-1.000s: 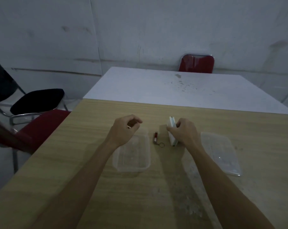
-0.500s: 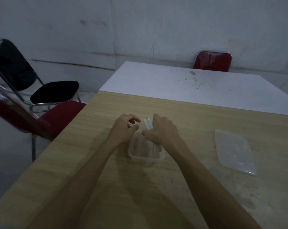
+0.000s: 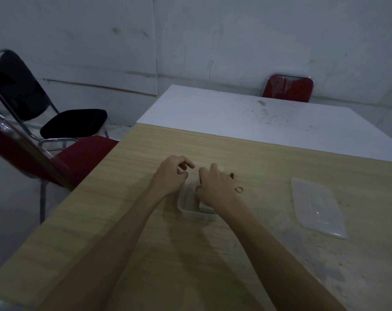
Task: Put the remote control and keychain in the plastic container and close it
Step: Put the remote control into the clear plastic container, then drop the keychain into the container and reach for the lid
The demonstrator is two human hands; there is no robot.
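**Head view: remote going into container, keychain and lid still outside**

Head view shows both hands at the centre of the frame over the plastic container point(image 3: 188, 204), which sits on the wooden table point(image 3: 145, 254). The right hand point(image 3: 215, 189) lies across the container's right half, fingers curled down onto the remote control point(image 3: 205, 206), of which only a pale end shows below the palm, inside the container wall. Whether the fingers clamp the remote or merely rest on it cannot be told. The left hand point(image 3: 171, 176) is loosely curled at the container's upper left edge; whether it holds the rim cannot be told, since the knuckles hide the contact.

The keychain point(image 3: 237, 187) lies on the table just right of the right hand, its ring plainly visible, its reddish body mostly hidden behind the hand. The lid point(image 3: 317, 207) lies flat at the right of the frame, well apart from the container.

Handling assessment: the remote looks rigid, light and smooth; a hold across its long sides should suit. The keychain is small and loose-jointed; the ring is probably the surest purchase. The container appears thin and flexible, liable to slide, so steadying at the rim is advisable. The lid is likely springy; pressing at the corners should seat it.
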